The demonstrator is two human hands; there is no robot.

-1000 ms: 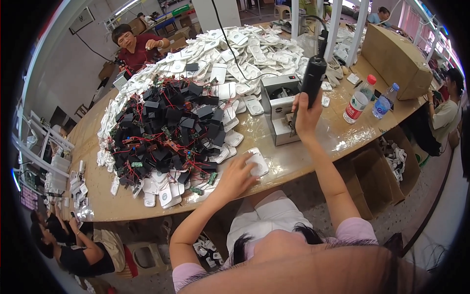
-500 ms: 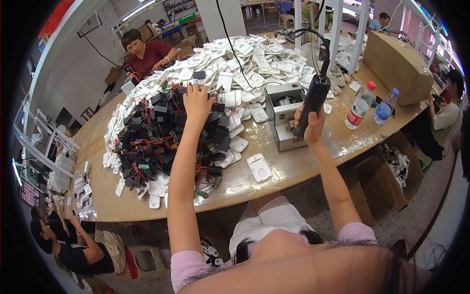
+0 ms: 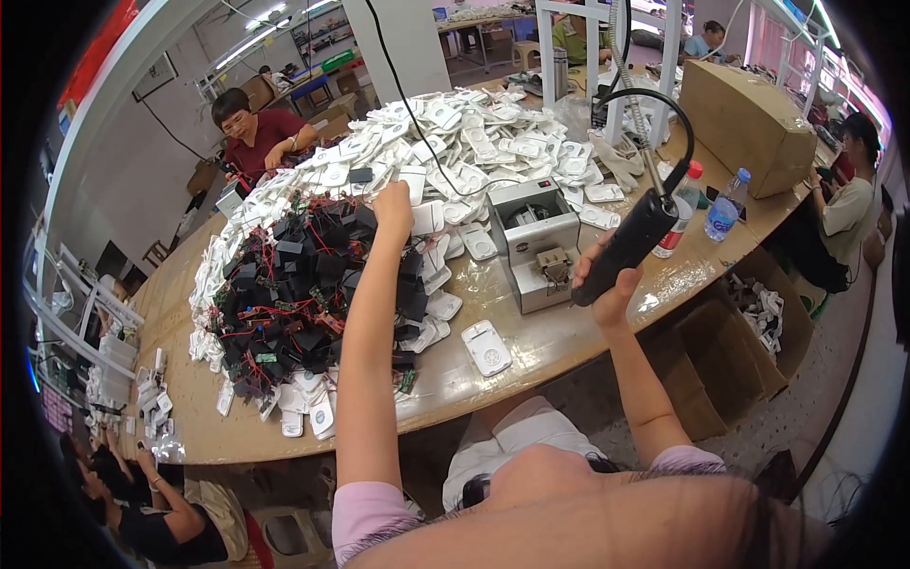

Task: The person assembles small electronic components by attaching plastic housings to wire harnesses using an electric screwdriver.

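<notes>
I take the grey metal fixture box (image 3: 536, 242) on the table (image 3: 531, 365) as my landmark. My left hand (image 3: 392, 204) reaches out to the far left of that box, fingers curled down onto the heap where the black wired modules (image 3: 294, 294) meet the white plastic shells (image 3: 455, 142). It looks closed on something there, though I cannot tell which piece it pinches. My right hand (image 3: 607, 280) is just to the right of the box, wrapped tight round the black electric screwdriver (image 3: 630, 242), which hangs tilted from its coiled cable.

1 white shell (image 3: 485, 347) lies alone in front of the box, near the table edge.

I judge the shells to be light, stiff and a little slick, best taken by their long edges. The modules are light too, but their thin red wires tangle, so I would lift one by its black body rather than by a wire. 2 bottles (image 3: 706, 204) stand well to the right of the box, beside a cardboard carton (image 3: 749, 123).
</notes>
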